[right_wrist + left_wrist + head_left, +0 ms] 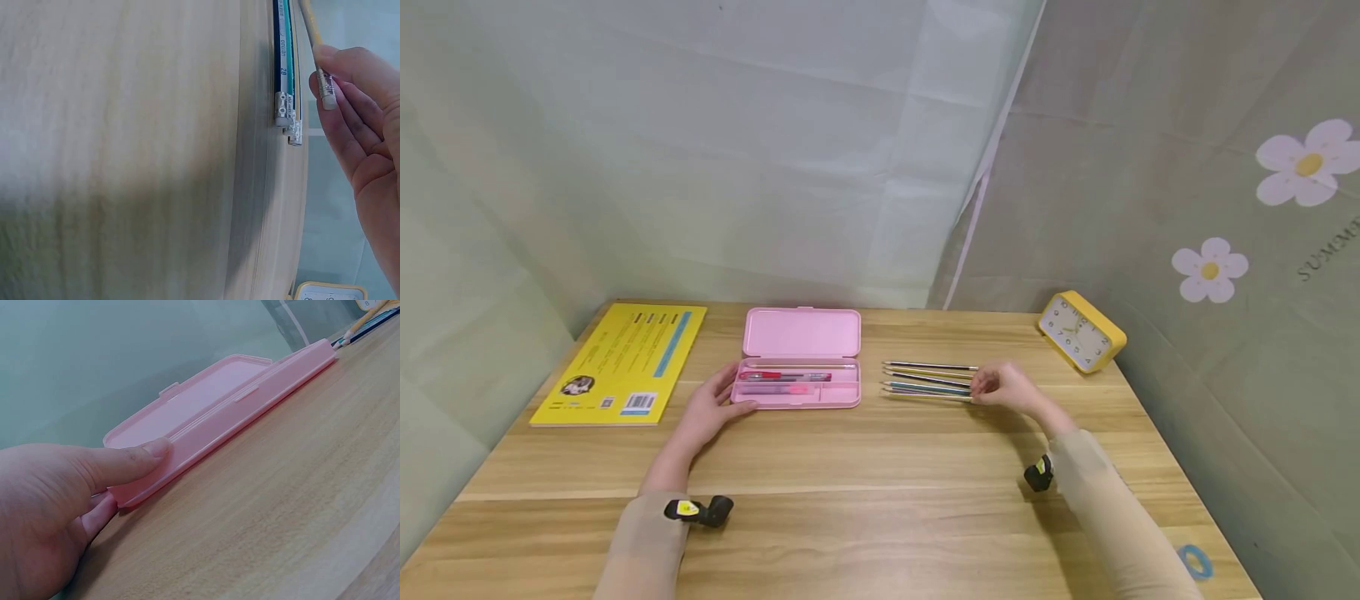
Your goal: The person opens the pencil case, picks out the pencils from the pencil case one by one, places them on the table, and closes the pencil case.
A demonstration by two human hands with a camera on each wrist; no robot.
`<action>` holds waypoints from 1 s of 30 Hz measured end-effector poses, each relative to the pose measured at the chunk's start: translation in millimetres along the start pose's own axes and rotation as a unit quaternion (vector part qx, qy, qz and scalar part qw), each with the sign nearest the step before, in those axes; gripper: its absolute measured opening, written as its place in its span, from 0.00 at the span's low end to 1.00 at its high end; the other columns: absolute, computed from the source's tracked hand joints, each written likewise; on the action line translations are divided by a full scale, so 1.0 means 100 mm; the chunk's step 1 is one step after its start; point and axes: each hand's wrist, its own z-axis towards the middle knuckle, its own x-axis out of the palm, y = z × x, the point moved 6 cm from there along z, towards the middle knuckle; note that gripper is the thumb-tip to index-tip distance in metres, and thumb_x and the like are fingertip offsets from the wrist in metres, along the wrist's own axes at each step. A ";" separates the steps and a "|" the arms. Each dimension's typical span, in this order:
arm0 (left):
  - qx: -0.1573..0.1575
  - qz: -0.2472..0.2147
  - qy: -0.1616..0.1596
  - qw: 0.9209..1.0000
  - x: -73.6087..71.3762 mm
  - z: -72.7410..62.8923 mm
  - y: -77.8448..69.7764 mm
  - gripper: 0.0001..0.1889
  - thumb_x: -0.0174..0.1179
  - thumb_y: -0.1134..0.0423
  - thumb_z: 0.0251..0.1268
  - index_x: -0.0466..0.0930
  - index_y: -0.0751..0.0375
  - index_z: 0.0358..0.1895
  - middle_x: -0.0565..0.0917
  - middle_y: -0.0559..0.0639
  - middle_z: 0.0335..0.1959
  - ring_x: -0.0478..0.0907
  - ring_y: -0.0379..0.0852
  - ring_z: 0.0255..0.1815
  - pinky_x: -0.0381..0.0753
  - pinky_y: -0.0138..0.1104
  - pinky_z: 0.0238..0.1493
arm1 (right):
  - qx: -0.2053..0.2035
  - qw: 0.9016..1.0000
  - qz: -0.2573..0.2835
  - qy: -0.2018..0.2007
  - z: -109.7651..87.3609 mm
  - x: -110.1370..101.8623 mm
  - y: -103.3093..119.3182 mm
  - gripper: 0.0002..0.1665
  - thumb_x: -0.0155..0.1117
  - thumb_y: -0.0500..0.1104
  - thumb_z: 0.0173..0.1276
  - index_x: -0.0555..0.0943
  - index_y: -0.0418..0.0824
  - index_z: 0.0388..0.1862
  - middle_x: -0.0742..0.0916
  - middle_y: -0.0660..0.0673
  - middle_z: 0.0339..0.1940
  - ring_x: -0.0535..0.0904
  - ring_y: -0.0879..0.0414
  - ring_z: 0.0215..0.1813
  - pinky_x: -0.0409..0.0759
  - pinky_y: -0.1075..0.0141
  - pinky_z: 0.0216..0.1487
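An open pink pencil case (801, 382) lies mid-table with its lid (802, 332) folded back flat; a red pen (782, 376) and other pens sit in its tray. My left hand (718, 404) rests at the case's left front corner. Its straight thumb (125, 459) presses on the rim of the case (237, 403) and its fingers lie alongside. Right of the case, several pencils (925, 379) lie side by side. My right hand (992, 385) is at their eraser ends. It pinches one pale pencil (310, 31) near its eraser, lifted off the other pencils (284, 62).
A yellow book (621, 362) lies flat at the table's left rear. A yellow alarm clock (1081, 331) stands at the right rear by the flowered wall cloth. A small blue ring (1195, 561) lies near the front right corner. Curtained walls close in the table's back and sides.
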 end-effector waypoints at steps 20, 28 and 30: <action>0.008 -0.003 -0.005 1.000 -0.02 0.00 0.01 0.51 0.68 0.54 0.61 0.43 0.69 0.77 0.53 0.70 0.77 0.56 0.68 0.75 0.62 0.53 0.73 | -0.016 0.997 -0.073 0.005 0.03 0.02 -0.02 0.06 0.72 0.30 0.54 0.83 0.32 0.30 0.89 0.42 0.28 0.84 0.63 0.32 0.85 0.72 0.36; 0.005 -0.004 -0.001 1.000 -0.01 0.00 0.01 0.51 0.68 0.54 0.61 0.43 0.68 0.78 0.53 0.70 0.77 0.56 0.68 0.75 0.62 0.53 0.73 | -0.015 0.996 -0.089 0.005 0.02 0.05 -0.01 0.07 0.71 0.28 0.51 0.82 0.32 0.29 0.88 0.41 0.27 0.85 0.59 0.32 0.84 0.74 0.35; 0.006 -0.006 -0.001 1.000 0.00 0.01 0.01 0.51 0.68 0.54 0.61 0.43 0.68 0.78 0.53 0.70 0.77 0.56 0.68 0.75 0.62 0.53 0.73 | -0.008 0.996 -0.094 0.006 0.02 0.05 0.00 0.07 0.72 0.28 0.51 0.82 0.32 0.29 0.88 0.41 0.27 0.85 0.58 0.32 0.85 0.73 0.36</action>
